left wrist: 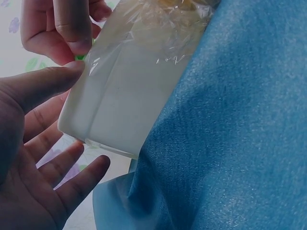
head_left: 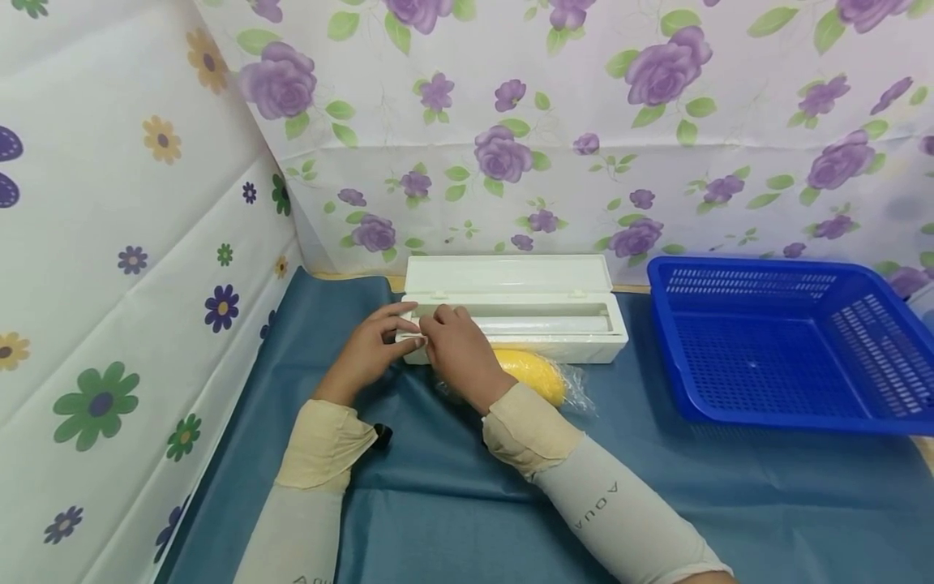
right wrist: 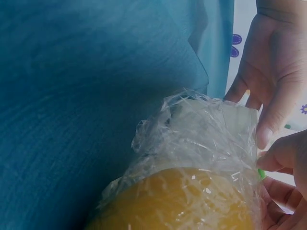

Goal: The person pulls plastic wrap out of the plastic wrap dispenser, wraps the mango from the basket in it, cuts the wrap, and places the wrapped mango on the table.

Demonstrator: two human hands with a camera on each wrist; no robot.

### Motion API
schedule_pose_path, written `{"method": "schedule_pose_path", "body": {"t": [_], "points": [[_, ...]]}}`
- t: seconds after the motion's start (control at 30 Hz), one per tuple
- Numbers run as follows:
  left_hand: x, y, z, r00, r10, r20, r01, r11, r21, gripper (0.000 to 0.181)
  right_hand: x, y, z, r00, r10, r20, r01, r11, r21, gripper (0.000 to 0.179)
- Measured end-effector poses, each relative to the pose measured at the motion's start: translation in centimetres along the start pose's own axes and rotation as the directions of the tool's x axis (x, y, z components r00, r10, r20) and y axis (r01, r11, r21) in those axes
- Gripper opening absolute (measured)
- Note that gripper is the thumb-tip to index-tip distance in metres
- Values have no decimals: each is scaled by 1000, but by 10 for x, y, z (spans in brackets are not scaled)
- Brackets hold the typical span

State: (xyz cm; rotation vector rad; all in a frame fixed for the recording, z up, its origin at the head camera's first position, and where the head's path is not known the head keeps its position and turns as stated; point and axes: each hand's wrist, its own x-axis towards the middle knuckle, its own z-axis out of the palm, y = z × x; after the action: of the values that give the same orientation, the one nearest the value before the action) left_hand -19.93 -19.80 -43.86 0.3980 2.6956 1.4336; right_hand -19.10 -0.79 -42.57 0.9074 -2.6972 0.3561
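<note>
A long white cling film dispenser box (head_left: 576, 350) stands at the back with its lid (head_left: 511, 274) raised and a pale roll (head_left: 540, 325) inside. Both hands meet at its left end. My right hand (head_left: 463, 353) has curled fingers and pinches a small green piece (right wrist: 261, 174) at the box's edge. Beside it, the thumb of my left hand (head_left: 372, 349) touches that edge, while the other fingers spread loosely behind the box. In front lies a yellow oblong thing (head_left: 529, 373) in crinkled clear film (right wrist: 192, 134), partly hidden by the right hand and wrist.
A blue plastic basket (head_left: 674, 357) stands on the right. Under everything is a blue-green cloth (head_left: 438, 527), rumpled near the hands. Flower-printed sheets (head_left: 554, 178) rise at the back and on the left.
</note>
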Motion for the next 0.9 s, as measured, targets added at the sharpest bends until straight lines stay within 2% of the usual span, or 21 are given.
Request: {"method": "schedule_pose_path", "body": {"t": [0.43, 0.9], "points": [[-1, 1, 0, 1000, 6, -4, -6, 1000, -13, 23, -2, 4, -2, 1000, 18, 13, -17, 999, -39, 13], [-1, 1, 0, 1000, 12, -8, -12, 1000, 6, 23, -6, 6, -6, 1000, 10, -14, -10, 1000, -12, 11]]}}
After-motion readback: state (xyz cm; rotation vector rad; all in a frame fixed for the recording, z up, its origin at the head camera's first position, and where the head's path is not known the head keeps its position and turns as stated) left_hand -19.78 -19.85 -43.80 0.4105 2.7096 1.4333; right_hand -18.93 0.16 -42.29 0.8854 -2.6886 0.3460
